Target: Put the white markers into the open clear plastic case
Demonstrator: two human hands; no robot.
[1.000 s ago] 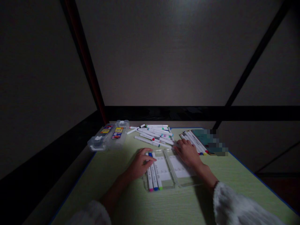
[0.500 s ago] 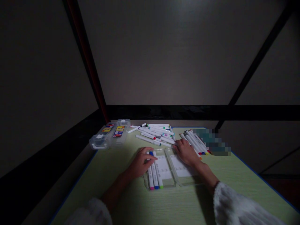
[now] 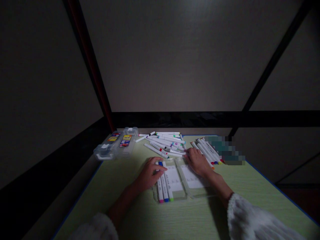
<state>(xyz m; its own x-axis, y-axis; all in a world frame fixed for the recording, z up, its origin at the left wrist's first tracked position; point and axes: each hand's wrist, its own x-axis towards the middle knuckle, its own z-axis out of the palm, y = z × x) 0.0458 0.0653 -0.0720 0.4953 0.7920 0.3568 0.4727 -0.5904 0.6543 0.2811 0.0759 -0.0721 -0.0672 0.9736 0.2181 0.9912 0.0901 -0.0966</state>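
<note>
My left hand rests on the left end of an open clear marker case, its fingers lying over the tops of three markers with pink, blue and green caps. My right hand lies over the case's right half, fingertips reaching into a loose pile of white markers behind it. Whether those fingers grip a marker is hidden. A second row of markers lies to the right of that hand.
A closed clear plastic box with coloured labels stands at the table's far left corner. A blurred dark teal object sits at the far right. The pale green tabletop has blue edges; dark walls surround it.
A few markers in the loose pile have shifted near my right fingertips. Both hands stay almost where they were.
</note>
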